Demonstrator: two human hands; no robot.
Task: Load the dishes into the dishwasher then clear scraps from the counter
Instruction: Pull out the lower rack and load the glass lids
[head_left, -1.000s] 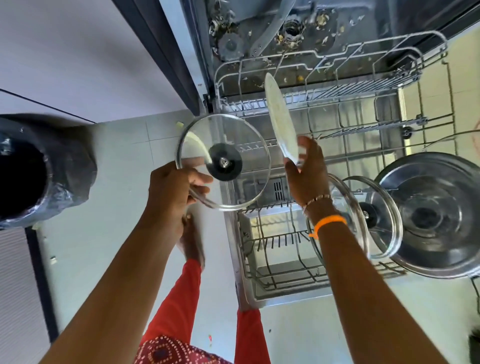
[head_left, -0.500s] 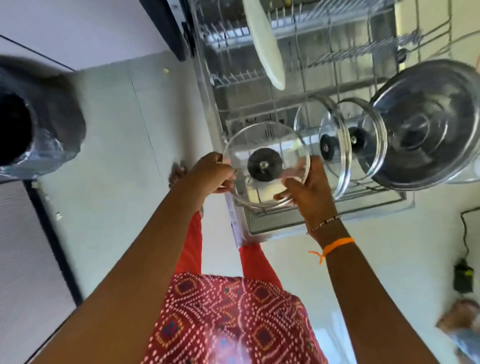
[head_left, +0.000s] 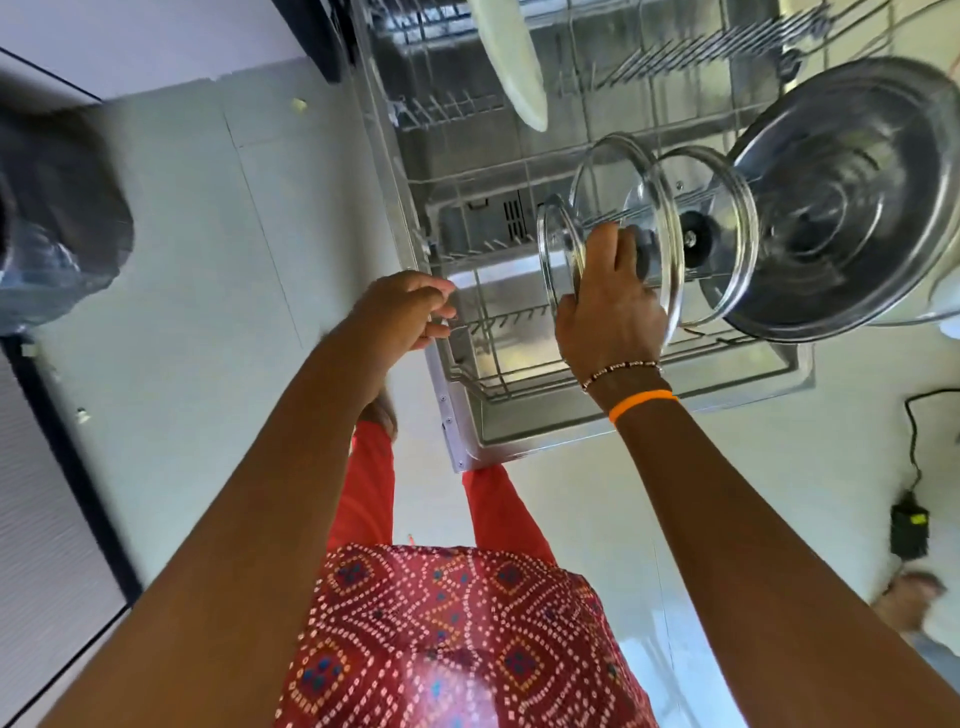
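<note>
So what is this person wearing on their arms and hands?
Both arms are bare, with no sleeves and no gloves. The right wrist carries a thin beaded bracelet and, just behind it, a plain orange band. The left hand and its wrist show nothing worn. No rings are plainly visible on the right hand.

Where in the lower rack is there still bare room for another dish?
Free: the rack's front-left section, bordered by the left hand and the glass lid in the right hand's grip; also the stretch left of the white plate. Crowded: the right side, with two more glass lids and the steel lid.
</note>
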